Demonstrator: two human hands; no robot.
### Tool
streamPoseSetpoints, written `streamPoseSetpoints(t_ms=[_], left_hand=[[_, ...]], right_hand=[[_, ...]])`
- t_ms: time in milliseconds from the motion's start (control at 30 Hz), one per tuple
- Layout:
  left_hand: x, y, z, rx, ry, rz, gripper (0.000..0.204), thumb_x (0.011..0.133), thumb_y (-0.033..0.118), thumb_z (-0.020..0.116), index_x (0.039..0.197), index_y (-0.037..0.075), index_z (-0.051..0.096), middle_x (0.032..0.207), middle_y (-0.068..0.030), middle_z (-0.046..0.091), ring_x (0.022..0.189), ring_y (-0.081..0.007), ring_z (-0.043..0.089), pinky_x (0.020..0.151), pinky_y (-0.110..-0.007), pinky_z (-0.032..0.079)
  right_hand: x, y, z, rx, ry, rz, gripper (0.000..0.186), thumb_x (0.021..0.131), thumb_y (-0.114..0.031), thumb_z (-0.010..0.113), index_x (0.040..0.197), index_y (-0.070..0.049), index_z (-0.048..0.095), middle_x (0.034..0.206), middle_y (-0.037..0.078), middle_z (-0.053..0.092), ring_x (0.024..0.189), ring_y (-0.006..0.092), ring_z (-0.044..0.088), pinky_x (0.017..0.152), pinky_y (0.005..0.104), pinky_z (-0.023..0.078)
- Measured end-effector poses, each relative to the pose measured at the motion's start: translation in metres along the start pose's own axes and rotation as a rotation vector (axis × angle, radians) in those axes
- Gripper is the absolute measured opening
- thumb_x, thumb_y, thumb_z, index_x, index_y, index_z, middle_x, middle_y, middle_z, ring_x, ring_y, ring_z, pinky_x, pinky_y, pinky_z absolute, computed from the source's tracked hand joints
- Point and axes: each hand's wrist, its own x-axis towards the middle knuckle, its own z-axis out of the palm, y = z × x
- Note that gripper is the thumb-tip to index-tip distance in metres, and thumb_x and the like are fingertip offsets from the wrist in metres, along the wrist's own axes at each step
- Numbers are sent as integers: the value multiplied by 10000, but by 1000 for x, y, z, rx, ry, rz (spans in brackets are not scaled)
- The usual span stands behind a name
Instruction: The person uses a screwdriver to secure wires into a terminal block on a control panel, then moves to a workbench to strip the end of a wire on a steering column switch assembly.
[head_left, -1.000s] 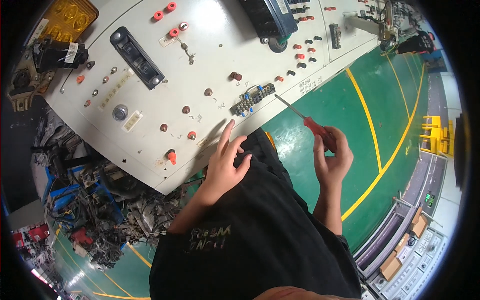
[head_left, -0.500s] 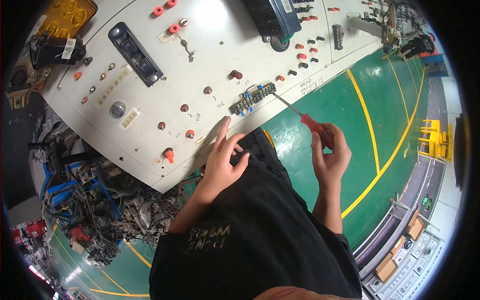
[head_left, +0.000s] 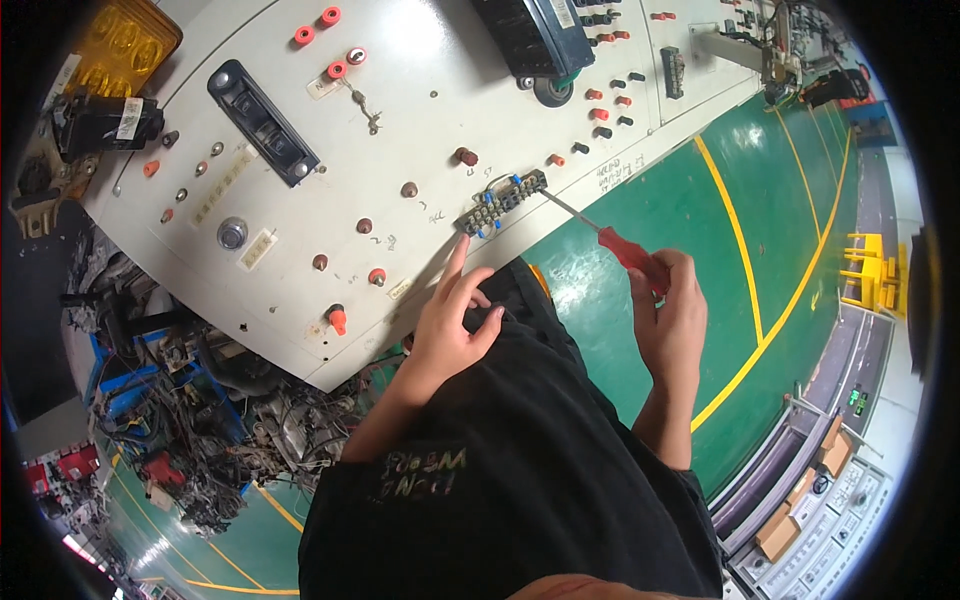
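A black terminal block (head_left: 502, 204) with metal screws and blue wire ends sits on the pale panel (head_left: 300, 240), near its edge. My right hand (head_left: 668, 312) is closed round the red handle of a screwdriver (head_left: 634, 254). The thin shaft points up and left, and its tip reaches the right end of the terminal block. Whether the tip sits in a screw is too small to tell. My left hand (head_left: 450, 325) has its fingers apart and holds nothing. Its raised index finger is at the block's left end, touching or very close to it.
Red and black sockets (head_left: 600, 115) stud the panel, along with a black switch unit (head_left: 262, 122) and a round metal button (head_left: 232, 234). A bulky black device (head_left: 535, 40) stands beyond the block. Engine parts and wiring (head_left: 250, 400) lie lower left. Green floor (head_left: 660, 210) borders the panel's right edge.
The view has shifted slightly. My right hand has tilted a little round the screwdriver, whose tip stays at the block's right end. My left index finger is closer to the block.
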Motion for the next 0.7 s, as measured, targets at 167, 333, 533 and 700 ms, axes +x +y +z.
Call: streamPoseSetpoints(t_ms=[167, 333, 533, 700], left_hand=[[1, 1, -1, 33, 10, -5, 446, 867, 109, 789, 1269, 13, 621, 1568, -330, 472, 710, -174, 690, 704, -295, 589], [1, 0, -2, 55, 18, 29, 411, 864, 131, 796, 1228, 22, 639, 1580, -317, 467, 693, -175, 683, 667, -294, 583], [0, 1, -4, 53, 10, 12, 363, 865, 137, 795, 1183, 28, 657, 1595, -302, 459, 688, -168, 687, 660, -288, 581], [1, 2, -4, 71, 28, 15, 352, 860, 148, 802, 1159, 40, 651, 1588, -301, 468, 686, -166, 692, 650, -284, 577]], right_hand=[[7, -9, 9, 88, 70, 45, 253, 946, -34, 708, 1144, 5, 557, 1062, 217, 691, 863, 374, 732, 741, 428, 577], [5, 5, 16, -29, 74, -128, 361, 944, -27, 678, 1265, -10, 513, 1181, 203, 670, 851, 317, 740, 755, 407, 578], [19, -17, 20, 257, 367, -130, 296, 936, -107, 759, 1162, -11, 595, 1069, 198, 696, 816, 319, 733, 662, 367, 560], [17, -14, 7, 16, 101, 23, 387, 927, -124, 772, 1231, -7, 562, 1092, 187, 699, 824, 325, 732, 724, 375, 571]])
